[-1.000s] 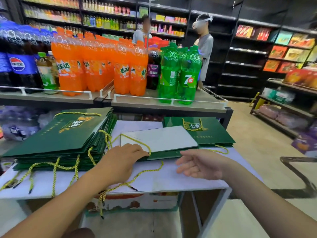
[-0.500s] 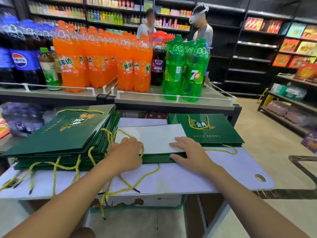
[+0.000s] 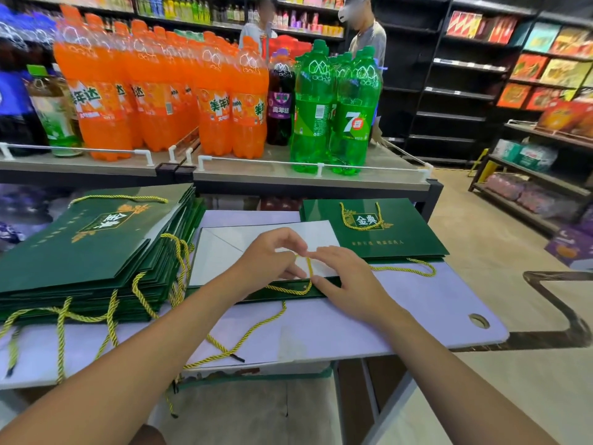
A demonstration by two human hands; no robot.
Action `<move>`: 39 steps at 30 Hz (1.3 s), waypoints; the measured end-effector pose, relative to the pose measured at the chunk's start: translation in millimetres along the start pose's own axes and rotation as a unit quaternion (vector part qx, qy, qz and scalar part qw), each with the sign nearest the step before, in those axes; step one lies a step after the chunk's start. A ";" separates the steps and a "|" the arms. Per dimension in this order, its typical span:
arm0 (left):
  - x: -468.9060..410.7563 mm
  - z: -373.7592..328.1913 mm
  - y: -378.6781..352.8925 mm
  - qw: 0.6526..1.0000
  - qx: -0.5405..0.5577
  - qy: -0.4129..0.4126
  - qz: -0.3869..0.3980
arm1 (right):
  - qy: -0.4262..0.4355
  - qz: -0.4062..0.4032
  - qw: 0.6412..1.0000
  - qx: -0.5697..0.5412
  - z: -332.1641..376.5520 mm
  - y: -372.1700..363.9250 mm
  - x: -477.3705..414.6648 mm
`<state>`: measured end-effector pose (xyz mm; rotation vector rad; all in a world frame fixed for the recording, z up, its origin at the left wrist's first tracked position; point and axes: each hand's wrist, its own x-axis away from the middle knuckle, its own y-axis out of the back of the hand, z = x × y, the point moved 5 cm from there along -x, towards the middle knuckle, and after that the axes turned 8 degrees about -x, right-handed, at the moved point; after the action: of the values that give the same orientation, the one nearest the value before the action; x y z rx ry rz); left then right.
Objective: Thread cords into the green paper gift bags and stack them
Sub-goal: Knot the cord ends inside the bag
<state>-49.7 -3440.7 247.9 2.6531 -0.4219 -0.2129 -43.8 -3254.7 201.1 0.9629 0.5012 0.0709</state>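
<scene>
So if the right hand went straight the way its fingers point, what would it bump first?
Probably the yellow cord, looped just ahead of the fingers of the right hand, then the left hand right behind it. Depth is hard to judge.

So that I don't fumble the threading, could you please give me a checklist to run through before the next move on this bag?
1. Grip: left hand and right hand pinch the yellow cord: ok.
2. The middle bag lies flat on the table: ok.
3. Cord end through the bag's hole: cannot tell, fingers hide it.
4. The loose cords at the front edge are untangled: not ok, they cross.
5. The left stack can take another bag: ok.
</scene>
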 end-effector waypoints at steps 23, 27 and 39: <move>-10.5 45.2 14.0 0.999 0.005 -0.029 0.029 | 0.006 -0.071 0.979 -0.189 16.8 15.7 11.6; -7.8 42.6 23.1 0.997 0.061 -0.045 -0.018 | 0.017 -0.055 0.976 -0.210 17.1 15.2 15.0; -6.5 57.7 15.7 0.932 -0.331 -0.116 -0.089 | -0.128 -0.244 0.933 -0.233 -9.2 35.3 12.0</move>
<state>-72.4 -3475.2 204.1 1.9994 -0.1390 -0.6136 -31.6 -3224.0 220.5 0.3542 0.4422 -0.3669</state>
